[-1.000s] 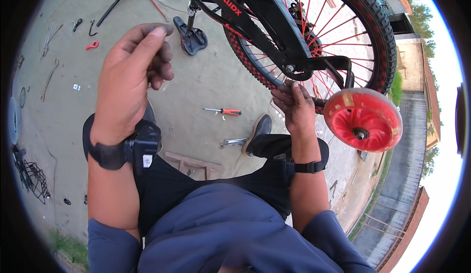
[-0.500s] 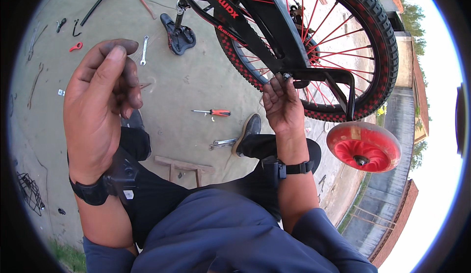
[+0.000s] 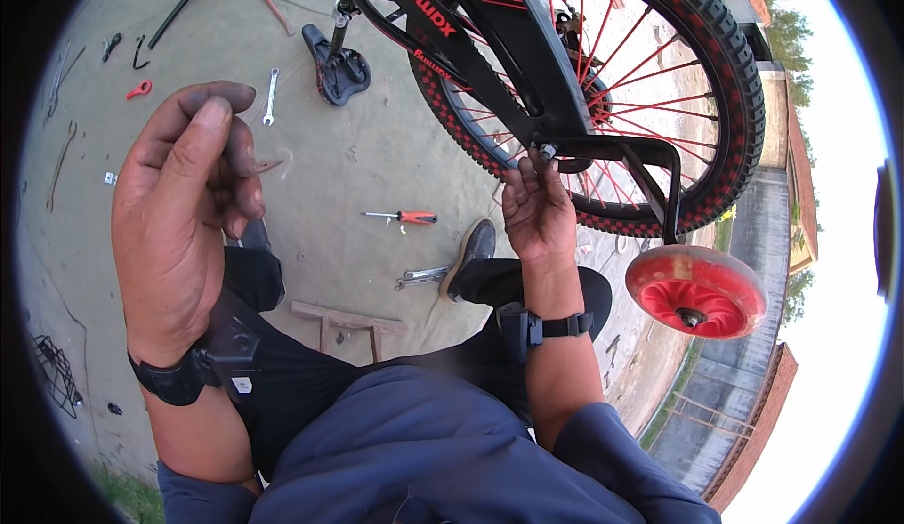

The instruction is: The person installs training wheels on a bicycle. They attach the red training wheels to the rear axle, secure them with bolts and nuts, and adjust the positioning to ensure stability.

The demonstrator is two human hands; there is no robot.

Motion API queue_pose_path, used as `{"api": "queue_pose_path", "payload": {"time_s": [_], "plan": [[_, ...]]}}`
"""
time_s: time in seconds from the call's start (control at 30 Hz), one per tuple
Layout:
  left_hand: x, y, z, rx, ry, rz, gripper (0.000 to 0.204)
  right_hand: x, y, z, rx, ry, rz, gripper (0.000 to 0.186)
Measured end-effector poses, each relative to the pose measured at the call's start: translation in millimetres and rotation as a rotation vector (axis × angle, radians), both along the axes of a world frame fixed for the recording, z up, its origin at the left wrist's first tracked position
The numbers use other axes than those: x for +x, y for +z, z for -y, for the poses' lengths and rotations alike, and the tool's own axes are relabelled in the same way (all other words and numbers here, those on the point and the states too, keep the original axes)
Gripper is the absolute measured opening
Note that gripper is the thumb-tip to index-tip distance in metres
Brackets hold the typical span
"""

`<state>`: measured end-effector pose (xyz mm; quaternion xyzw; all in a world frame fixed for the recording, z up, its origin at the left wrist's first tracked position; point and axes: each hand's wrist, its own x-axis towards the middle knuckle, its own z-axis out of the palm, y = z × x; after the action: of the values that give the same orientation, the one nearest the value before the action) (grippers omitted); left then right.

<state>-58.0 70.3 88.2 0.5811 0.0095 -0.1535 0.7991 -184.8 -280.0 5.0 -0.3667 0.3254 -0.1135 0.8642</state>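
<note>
My right hand (image 3: 539, 211) reaches up to the bike's rear end, its fingertips closed around a silvery nut (image 3: 548, 151) where the black bracket (image 3: 650, 147) meets the frame (image 3: 527, 63). From that bracket hangs a small red training wheel (image 3: 695, 292) with a clear tyre. Raised at the left, my left hand (image 3: 184, 185) is apart from the bike. Its thumb rests against the index finger and the other fingers curl loosely; anything pinched there is hidden. Behind the bracket stands the rear wheel (image 3: 659, 81), with red spokes and a knobbly black-and-red tyre.
On the grey-green ground sheet lie a combination spanner (image 3: 271, 96), a red-handled screwdriver (image 3: 400, 216), more spanners (image 3: 422, 277) beside my shoe and a red ring-shaped piece (image 3: 138, 90). The saddle (image 3: 341, 77) is low at the frame. A small wooden stool (image 3: 344, 320) stands between my legs.
The view has shifted slightly. My right fingers have slipped a little lower at the nut, showing more of it. My left hand keeps its curled pose.
</note>
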Motion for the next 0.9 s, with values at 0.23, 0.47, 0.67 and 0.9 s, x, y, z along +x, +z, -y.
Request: {"api": "queue_pose_path", "payload": {"time_s": [0.23,0.47,0.67,0.9], "plan": [[0.3,-0.6,-1.1,0.003,-0.001,-0.006,0.031,-3.2,-7.5,9.5,-0.036,-0.054,-0.030,0.027],[1.6,-1.6,-3.2,0.003,0.004,0.002,0.031,-13.7,-24.9,12.9,-0.087,0.009,-0.132,0.019],[2.8,-2.6,-2.7,-0.017,0.054,-0.005,0.031,-15.8,-45.4,3.8,-0.175,0.079,-0.319,0.020],[6.1,-4.8,-4.2,-0.008,0.107,-0.006,0.034,-18.4,-74.3,5.8,-0.227,0.133,-0.478,0.028]]}}
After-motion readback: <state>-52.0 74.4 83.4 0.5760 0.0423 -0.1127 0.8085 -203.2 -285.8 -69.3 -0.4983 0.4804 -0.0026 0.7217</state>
